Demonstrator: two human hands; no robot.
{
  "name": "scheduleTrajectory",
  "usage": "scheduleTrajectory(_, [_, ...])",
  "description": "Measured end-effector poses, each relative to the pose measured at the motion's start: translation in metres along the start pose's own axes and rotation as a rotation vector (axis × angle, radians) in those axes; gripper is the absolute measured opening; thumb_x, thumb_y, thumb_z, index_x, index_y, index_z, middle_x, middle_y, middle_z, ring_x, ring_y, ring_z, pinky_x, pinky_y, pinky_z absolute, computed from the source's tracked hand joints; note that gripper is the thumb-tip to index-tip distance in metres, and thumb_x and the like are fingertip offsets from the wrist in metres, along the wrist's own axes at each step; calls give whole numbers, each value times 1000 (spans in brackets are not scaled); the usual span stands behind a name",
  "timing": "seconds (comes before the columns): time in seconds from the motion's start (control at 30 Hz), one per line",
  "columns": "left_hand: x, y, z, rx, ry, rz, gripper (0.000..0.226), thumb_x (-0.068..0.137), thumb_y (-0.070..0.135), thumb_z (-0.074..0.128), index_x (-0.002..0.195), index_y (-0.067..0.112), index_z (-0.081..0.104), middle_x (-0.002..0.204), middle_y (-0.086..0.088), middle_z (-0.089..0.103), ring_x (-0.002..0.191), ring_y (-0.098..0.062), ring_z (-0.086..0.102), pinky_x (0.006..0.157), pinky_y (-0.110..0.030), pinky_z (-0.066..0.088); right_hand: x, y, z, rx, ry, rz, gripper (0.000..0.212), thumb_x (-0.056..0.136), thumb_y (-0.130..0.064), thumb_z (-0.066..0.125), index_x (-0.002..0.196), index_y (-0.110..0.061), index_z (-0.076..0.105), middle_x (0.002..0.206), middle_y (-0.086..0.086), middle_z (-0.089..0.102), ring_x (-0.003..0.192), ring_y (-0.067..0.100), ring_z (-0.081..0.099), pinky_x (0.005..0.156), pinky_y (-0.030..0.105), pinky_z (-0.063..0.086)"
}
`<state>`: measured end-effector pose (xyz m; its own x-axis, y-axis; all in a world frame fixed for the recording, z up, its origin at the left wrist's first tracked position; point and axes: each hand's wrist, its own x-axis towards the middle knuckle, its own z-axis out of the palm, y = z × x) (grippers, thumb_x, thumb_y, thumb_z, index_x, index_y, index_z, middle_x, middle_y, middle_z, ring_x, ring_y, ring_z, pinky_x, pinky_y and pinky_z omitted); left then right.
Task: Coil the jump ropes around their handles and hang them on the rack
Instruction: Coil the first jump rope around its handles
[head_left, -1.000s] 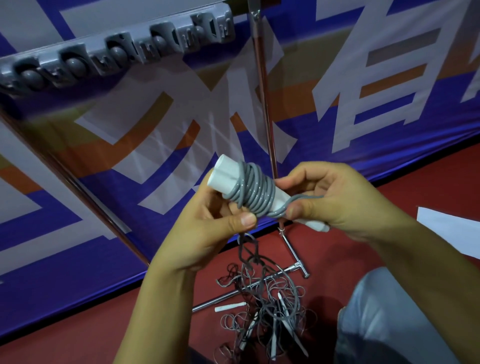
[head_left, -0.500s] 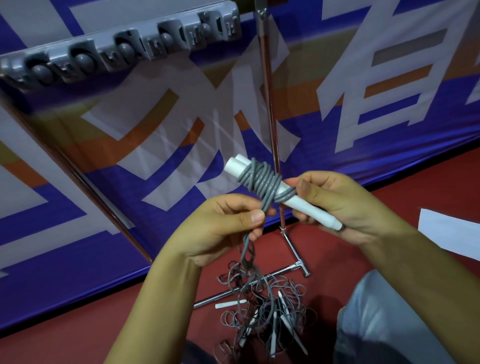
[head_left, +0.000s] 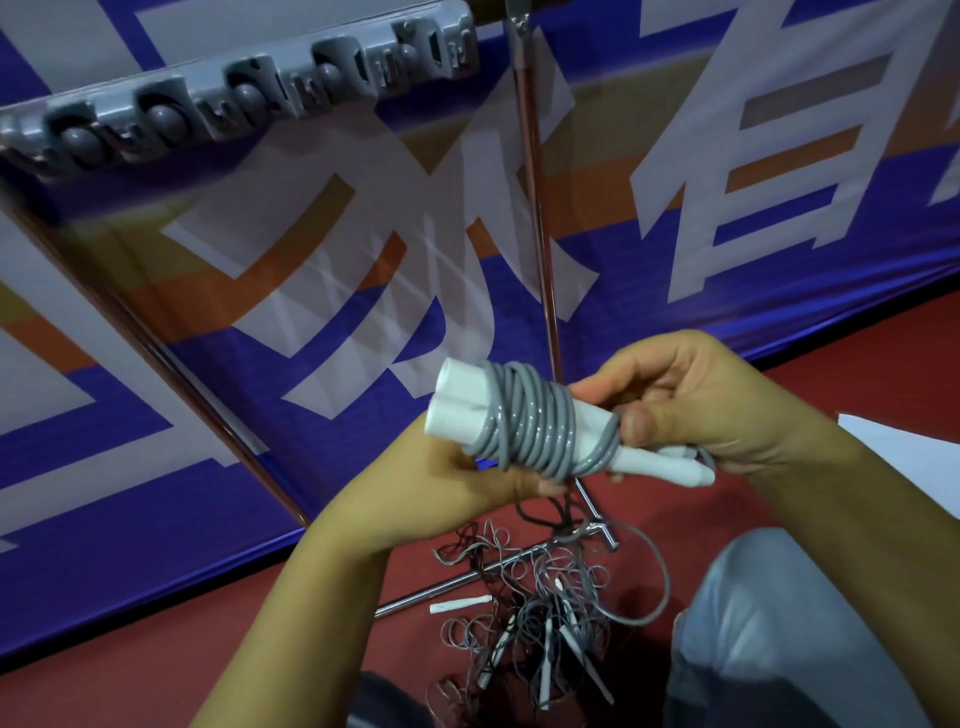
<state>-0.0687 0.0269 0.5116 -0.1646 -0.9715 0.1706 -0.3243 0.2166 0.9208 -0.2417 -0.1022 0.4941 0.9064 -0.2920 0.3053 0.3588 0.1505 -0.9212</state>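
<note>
Two white jump-rope handles (head_left: 457, 405) lie side by side with grey cord (head_left: 535, 421) coiled around their middle. My right hand (head_left: 691, 405) grips the narrow ends of the handles, thumb pressing the cord. My left hand (head_left: 462, 473) holds the bundle from underneath, its fingers mostly hidden behind the coil. A loose loop of the cord (head_left: 649, 582) hangs down to the right. The grey rack (head_left: 249, 93) with rounded clips runs across the upper left, well above both hands.
A tangled heap of more grey ropes and white handles (head_left: 530, 629) lies on the red floor (head_left: 130, 675). A chrome stand pole (head_left: 535, 208) and its foot bar (head_left: 467, 582) stand behind it. A blue banner (head_left: 727, 156) backs everything. My knee (head_left: 779, 639) is at lower right.
The bundle has turned, its white ends now pointing left. My left hand moved from pinching the cord to under the coil. The hanging cord swung to the right.
</note>
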Motion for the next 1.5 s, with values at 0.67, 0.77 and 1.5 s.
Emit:
scheduleTrajectory(0.67, [20,-29,-5,-22,-25,18,16,71,26,75,76,41,73,69,17,67,66,3,62,66,-14,49,0,20,-24,207,-325,202,28,78,-27,74,102,-12,74,93,6,74,75,12,70,61,24,56])
scheduleTrajectory(0.77, [21,-36,-8,-29,-25,-9,11,72,16,72,81,21,75,79,5,71,73,-12,67,72,-24,53,0,-2,-16,24,-365,393,33,63,-30,84,93,-17,77,87,2,75,76,8,70,66,17,54])
scheduleTrajectory(1.5, [2,-10,-3,860,463,280,21,77,32,64,72,12,63,66,8,54,62,-6,48,53,-21,39,7,-10,12,-910,257,388,36,79,-24,74,102,-45,58,77,-3,72,52,2,60,48,16,43])
